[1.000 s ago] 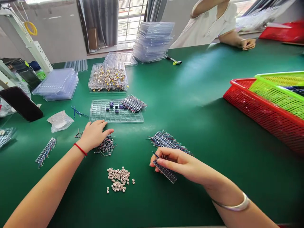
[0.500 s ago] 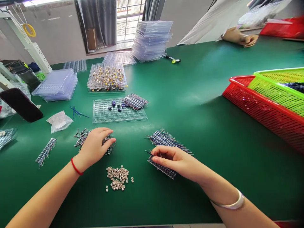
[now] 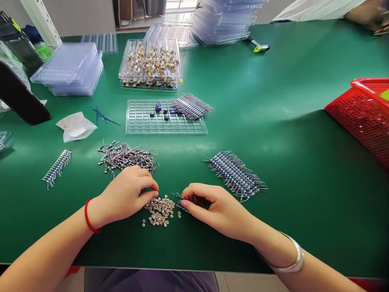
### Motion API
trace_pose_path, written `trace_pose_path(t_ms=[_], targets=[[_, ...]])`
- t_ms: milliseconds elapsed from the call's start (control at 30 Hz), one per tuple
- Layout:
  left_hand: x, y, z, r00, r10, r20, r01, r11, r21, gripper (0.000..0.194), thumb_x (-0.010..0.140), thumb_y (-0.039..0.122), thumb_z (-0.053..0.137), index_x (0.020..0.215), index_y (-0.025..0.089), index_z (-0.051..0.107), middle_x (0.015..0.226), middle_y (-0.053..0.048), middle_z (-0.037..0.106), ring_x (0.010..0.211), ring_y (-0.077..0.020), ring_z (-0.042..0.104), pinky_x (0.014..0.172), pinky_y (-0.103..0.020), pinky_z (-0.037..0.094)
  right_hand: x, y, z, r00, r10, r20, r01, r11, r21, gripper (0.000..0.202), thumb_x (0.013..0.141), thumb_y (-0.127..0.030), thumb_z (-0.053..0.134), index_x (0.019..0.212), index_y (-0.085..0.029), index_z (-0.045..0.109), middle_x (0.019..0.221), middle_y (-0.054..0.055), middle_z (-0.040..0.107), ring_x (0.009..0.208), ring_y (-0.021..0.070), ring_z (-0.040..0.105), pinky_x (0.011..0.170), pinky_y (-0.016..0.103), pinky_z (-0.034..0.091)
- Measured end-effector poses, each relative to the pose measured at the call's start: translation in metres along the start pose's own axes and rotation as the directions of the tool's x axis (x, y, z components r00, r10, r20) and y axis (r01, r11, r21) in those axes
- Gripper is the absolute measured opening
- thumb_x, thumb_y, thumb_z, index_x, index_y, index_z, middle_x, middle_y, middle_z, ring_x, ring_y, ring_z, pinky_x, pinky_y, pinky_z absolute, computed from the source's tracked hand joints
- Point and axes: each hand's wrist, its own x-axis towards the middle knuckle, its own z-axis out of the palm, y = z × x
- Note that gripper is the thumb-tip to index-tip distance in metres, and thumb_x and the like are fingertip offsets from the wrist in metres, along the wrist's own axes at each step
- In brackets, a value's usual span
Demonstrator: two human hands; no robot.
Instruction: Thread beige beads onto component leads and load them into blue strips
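My left hand (image 3: 129, 192), with a red cord at the wrist, has thumb and forefinger pinched together at the upper left edge of a pile of small round pale pieces (image 3: 161, 209). What lies between its fingertips, if anything, is too small to make out. Just right of that pile, my right hand (image 3: 219, 207) is closed on a dark strip with thin wires (image 3: 179, 205); the palm and fingers hide most of the strip. Behind the left hand lies a heap of small wired parts (image 3: 129, 156). A stack of wired strips (image 3: 235, 174) lies beyond the right hand.
A clear grid tray (image 3: 142, 125) holds dark purple pieces and more wired strips (image 3: 193, 106). Behind it stands a filled clear tray (image 3: 148, 63). A single wired strip (image 3: 57, 168) and a plastic bag (image 3: 77, 127) lie left; a red basket (image 3: 361, 117) stands right.
My left hand has moved from the wired heap toward the round pieces, its fingers drawing together. My right hand has brought the strip left, nearer the pile. The view has tilted down.
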Motion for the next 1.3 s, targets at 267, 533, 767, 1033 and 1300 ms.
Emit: trace_pose_path(t_ms=[267,533,767,1033,1300], targets=[[-0.002,0.001,0.006,0.999,0.041,0.019,-0.042,0.998,0.053,0.014,0.09,0.022,0.055,0.084,0.018,0.068,0.085,-0.003,0.066,0.08,-0.0166,0.055,0.076,-0.032,0.041,0.005,0.01,0.001,0.975,-0.221,-0.033,0.221,0.975,0.001,0.011,0.083,-0.015,0.055,0.074,-0.018,0.059,0.063,-0.001,0.05,0.055,0.0102,0.046,0.05,0.022,0.038],[-0.001,0.001,0.005,0.997,0.078,-0.013,-0.077,0.995,0.066,0.016,0.09,0.02,0.054,0.082,0.016,0.068,0.083,-0.002,0.065,0.077,-0.0157,0.055,0.074,-0.031,0.041,0.004,0.01,0.003,0.967,-0.251,-0.04,0.25,0.968,-0.029,0.012,0.084,-0.013,0.055,0.074,-0.018,0.059,0.062,-0.001,0.05,0.054,0.0104,0.047,0.05,0.022,0.039],[-0.001,0.0,0.004,0.995,0.093,-0.041,-0.089,0.993,0.078,0.016,0.09,0.02,0.054,0.082,0.016,0.068,0.084,-0.002,0.065,0.077,-0.0161,0.055,0.074,-0.032,0.042,0.002,0.012,0.003,0.963,-0.265,-0.046,0.264,0.964,-0.036,0.013,0.083,-0.009,0.055,0.075,-0.018,0.059,0.063,-0.001,0.052,0.055,0.0099,0.047,0.051,0.021,0.038],[0.0,0.001,0.002,0.995,0.087,-0.047,-0.083,0.993,0.078,0.016,0.09,0.02,0.055,0.082,0.016,0.068,0.085,-0.003,0.066,0.078,-0.0167,0.057,0.076,-0.032,0.043,0.002,0.011,0.003,0.963,-0.266,-0.047,0.264,0.964,-0.04,0.013,0.083,-0.009,0.055,0.075,-0.019,0.058,0.062,-0.001,0.051,0.055,0.0099,0.046,0.05,0.022,0.038],[-0.001,0.001,0.002,0.995,0.083,-0.057,-0.079,0.995,0.064,0.015,0.09,0.021,0.055,0.084,0.017,0.068,0.086,-0.003,0.067,0.079,-0.0165,0.056,0.075,-0.032,0.044,0.001,0.012,0.003,0.964,-0.263,-0.036,0.262,0.964,-0.041,0.014,0.084,-0.009,0.054,0.075,-0.019,0.058,0.063,-0.001,0.051,0.055,0.0103,0.047,0.05,0.023,0.039]])
